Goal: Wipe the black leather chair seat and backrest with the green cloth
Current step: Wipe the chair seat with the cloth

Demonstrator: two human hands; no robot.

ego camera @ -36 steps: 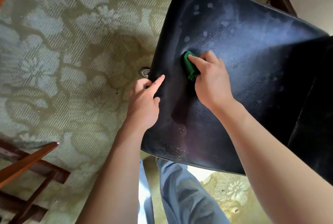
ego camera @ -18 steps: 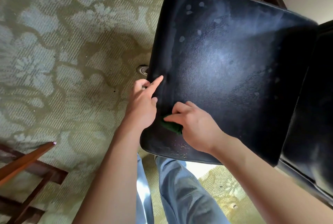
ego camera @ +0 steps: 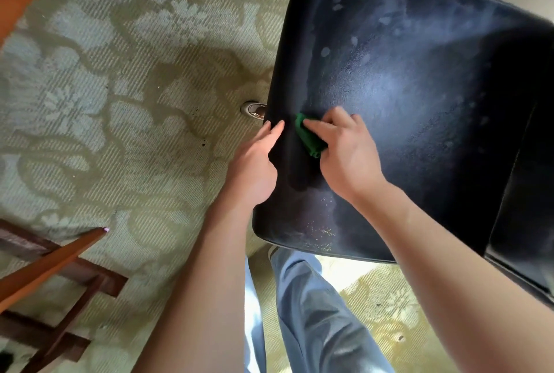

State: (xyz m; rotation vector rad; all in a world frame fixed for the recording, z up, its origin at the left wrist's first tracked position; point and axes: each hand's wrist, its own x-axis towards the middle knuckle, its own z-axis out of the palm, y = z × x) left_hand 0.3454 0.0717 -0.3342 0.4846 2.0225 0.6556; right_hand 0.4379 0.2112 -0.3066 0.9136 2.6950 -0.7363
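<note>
The black leather chair seat (ego camera: 419, 96) fills the upper right, dusty with pale spots toward its far side. The backrest (ego camera: 527, 222) runs along the right edge. My right hand (ego camera: 344, 150) presses a folded green cloth (ego camera: 308, 137) onto the seat near its left edge; only part of the cloth shows past my fingers. My left hand (ego camera: 254, 168) rests flat on the seat's left rim, fingers stretched along the edge, holding nothing.
Patterned green carpet (ego camera: 120, 102) covers the floor. A wooden furniture frame (ego camera: 54, 276) stands at the lower left. A chair foot (ego camera: 253, 109) shows beside the seat's left edge. My legs in light blue trousers (ego camera: 314, 312) are just below the seat's front edge.
My right hand slid the cloth from the seat's middle left down to the front corner, then back up along the left edge. My left hand stayed on the rim.
</note>
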